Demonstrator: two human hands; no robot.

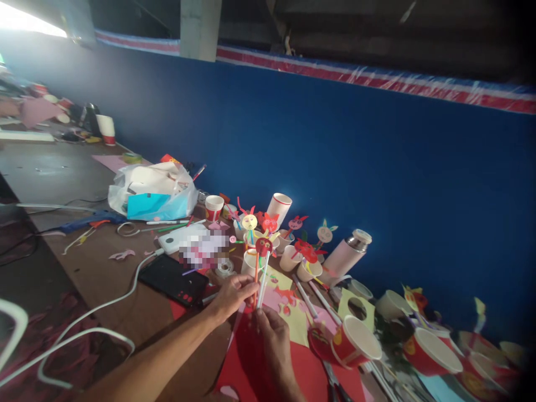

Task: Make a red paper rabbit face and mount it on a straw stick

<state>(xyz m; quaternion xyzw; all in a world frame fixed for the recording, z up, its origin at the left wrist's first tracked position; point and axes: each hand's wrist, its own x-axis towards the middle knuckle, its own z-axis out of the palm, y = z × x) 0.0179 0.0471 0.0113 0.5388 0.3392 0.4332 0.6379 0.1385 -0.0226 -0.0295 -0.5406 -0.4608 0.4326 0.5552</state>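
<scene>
A round red paper face (263, 246) with yellow horn-like pieces stands upright in front of me. Below it run an orange stick (256, 271) and a white stick (264, 276). My left hand (234, 293) pinches the orange stick at its lower part. The lower end of the white stick is between the thumb and fingers of my right hand (274, 338). Both hands are over red paper (247, 360), with yellow paper (296, 324) and pink scraps just beyond. Close behind the red face are paper cups (288, 258) holding other paper faces, one of them yellow (249, 222).
A black phone (173, 279) and a white power bank with a cable lie at the left. Behind them sits a plastic bag (153, 190). Scissors (333, 382), a red cup (355, 341), a pink thermos (345, 257) and several more cups stand or lie at the right.
</scene>
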